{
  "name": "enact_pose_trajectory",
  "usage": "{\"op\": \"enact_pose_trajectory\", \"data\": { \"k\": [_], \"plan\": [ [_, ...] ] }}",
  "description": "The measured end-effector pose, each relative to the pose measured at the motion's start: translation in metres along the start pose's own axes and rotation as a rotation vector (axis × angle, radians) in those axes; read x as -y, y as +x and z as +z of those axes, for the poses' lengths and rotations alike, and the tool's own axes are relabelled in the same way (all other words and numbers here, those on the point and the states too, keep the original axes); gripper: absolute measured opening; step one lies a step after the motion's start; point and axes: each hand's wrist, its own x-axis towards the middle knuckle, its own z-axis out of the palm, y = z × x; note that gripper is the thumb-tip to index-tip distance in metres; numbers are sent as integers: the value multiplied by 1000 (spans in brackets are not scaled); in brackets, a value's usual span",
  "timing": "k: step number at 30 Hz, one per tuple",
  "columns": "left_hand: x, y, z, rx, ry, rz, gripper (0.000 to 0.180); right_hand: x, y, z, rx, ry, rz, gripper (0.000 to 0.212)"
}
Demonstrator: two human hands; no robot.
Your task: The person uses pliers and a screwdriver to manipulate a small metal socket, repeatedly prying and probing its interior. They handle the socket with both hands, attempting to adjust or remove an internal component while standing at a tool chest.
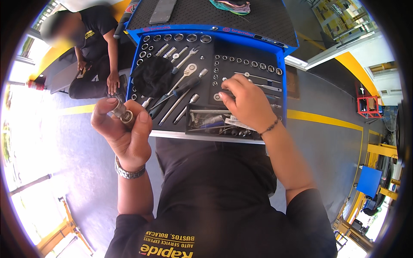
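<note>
My left hand [129,139] is raised in front of the drawer's left edge, its fingers closed around metal sockets [127,116]. At least two show between thumb and fingers; the rest of the grip is hidden. Over the right half of the open tool drawer [206,51] hovers my right hand [246,101], its thumb and bent forefinger apart with nothing visible between them. Just beside its thumb lies a round metal tool head [217,97] in the foam. Small sockets [215,70] stand in a column and a row beyond that hand.
A black cloth [152,76] covers part of the drawer's left side, near ratchets [189,70] and screwdrivers. A clear-lidded box [206,121] of loose parts sits at the front. On the cabinet top lies a phone [163,10]. Another person [97,47] sits at the left.
</note>
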Motion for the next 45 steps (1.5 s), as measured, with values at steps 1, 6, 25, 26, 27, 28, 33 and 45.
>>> {"op": "enact_pose_trajectory", "data": {
  "k": [1,6,25,26,27,28,33,45],
  "plan": [
    [0,-3,-2,-3,-7,-8,51,-4,12,10,61,-19,-38,18],
    [3,-11,-6,-15,-16,-37,50,-11,67,21,270,-86,-115,22],
    [45,-18,9,103,-93,-175,48,-80,-104,-51,-152,-147,457,17],
    [45,-18,10,109,-99,-186,48,-86,-105,-50,-142,-193,467,16],
    [46,-17,11,112,-104,-197,48,-92,-103,-48,-109,-190,422,17],
    [45,-16,11,115,-106,-207,49,-99,-100,-46,-78,-185,375,18],
    [29,-15,30,151,-295,-316,50,-116,-56,-42,291,-187,172,29],
    [-3,5,60,362,-417,-69,55,-101,-35,-58,264,-66,136,23]
  ]
}}
